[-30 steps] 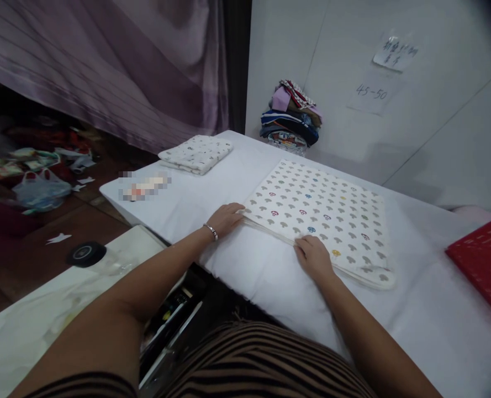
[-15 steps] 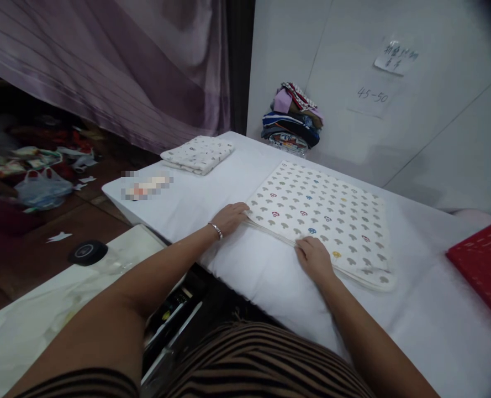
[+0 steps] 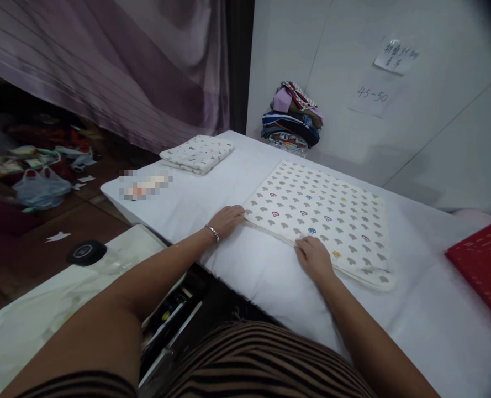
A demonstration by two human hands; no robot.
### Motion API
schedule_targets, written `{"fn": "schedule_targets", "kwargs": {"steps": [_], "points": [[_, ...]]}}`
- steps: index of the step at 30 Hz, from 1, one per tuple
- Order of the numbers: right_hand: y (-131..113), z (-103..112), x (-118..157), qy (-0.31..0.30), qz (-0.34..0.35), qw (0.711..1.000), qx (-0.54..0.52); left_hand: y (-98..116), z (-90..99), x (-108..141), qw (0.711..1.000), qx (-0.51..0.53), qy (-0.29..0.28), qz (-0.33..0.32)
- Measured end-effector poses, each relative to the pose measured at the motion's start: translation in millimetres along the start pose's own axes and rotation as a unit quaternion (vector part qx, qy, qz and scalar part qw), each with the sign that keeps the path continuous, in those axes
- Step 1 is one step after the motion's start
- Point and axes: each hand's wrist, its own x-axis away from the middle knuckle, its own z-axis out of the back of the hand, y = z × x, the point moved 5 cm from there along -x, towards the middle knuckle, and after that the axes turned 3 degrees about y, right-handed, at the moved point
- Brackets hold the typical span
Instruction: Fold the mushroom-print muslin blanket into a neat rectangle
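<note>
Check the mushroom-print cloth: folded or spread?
Folded: the mushroom-print cloth lies flat, but stacked layers show along its near edge, where the left hand and right hand touch it.

Beyond the far edge of the table [image 3: 448,276] stands a stack of folded clothes [image 3: 291,119]. On the wall [image 3: 344,27] behind the table, a handwritten paper sign [image 3: 371,102] reads "45-50". A purple curtain [image 3: 146,72] hangs behind the table's left end; left of the table, a translucent plastic bag [image 3: 44,188] lies on the floor [image 3: 33,271].
</note>
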Motion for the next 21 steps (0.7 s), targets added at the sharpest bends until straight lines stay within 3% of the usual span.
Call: {"fn": "schedule_targets", "kwargs": {"steps": [8, 16, 21], "points": [[-1.1, 1.6, -3.0, -0.021, 0.007, 1.0, 0.003, -5.1, -1.1, -3.2, 0.999, -0.008, -0.039, -0.027], [-4.1, 0.2, -7.0, -0.138, 0.036, 0.986, 0.089, -2.4, 0.9, -12.8, 0.992, -0.038, -0.092, -0.077], [-7.1, -1.1, -9.2, -0.16, 0.048, 0.978, 0.128, -4.6, 4.7, -19.0, 0.991, -0.014, -0.098, -0.093]]}}
